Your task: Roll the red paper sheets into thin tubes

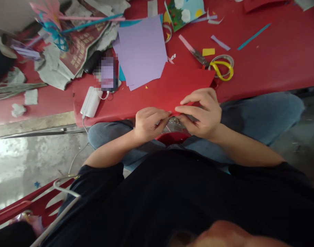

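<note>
At the near edge of the red desk [270, 65], a red paper sheet [185, 84] lies between and beyond the two hands, its near edge in both grips. Left hand [151, 123]: fingertips brought together in a narrow pinch on that edge; underside of contact hidden. Right hand [204, 113]: thumb and index finger nearly closed on the same edge, just beside the left fingertips; the other visible finger is spread apart from them. Most of the sheet extends away from the grip, over the desk, and its far left part appears to overlap a corner of the purple sheets [143, 51]. Scissors [203, 61] with yellow handles lie just past the far right corner; a yellow paper piece [208, 51] sits near their blades. White power bank [90, 102]: well to the left.
</note>
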Demonstrator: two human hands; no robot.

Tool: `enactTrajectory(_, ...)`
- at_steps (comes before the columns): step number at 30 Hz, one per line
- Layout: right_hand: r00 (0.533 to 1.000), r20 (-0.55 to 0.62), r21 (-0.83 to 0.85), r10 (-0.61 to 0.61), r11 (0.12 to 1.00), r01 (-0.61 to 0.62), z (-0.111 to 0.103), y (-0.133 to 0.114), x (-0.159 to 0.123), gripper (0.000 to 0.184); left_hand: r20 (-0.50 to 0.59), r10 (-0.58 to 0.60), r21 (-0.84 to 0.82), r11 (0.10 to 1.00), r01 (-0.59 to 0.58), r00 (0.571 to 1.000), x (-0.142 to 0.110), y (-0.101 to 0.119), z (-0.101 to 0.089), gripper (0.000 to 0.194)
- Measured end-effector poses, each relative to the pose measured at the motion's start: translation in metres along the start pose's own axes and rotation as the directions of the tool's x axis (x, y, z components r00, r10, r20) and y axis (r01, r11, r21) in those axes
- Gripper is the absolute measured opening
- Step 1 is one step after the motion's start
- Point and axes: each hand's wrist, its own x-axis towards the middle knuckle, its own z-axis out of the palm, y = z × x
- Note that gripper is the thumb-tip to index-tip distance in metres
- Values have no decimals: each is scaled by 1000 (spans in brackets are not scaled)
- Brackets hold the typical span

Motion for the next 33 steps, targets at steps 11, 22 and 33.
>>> enactTrajectory(11,992,101,107,77,990,-88,4,-1,-8,14,50,-232,-332,913,235,971,3,13,-2,8)
enactTrajectory(22,980,141,149,140,976,-161,5,-3,-10,11,164,-353,-466,795,388,921,0,8,0,9)
enactTrajectory(33,956,205,144,208,960,-240,7,0,-13,22,162,-342,-473,796,376,926,-3,4,2,11)
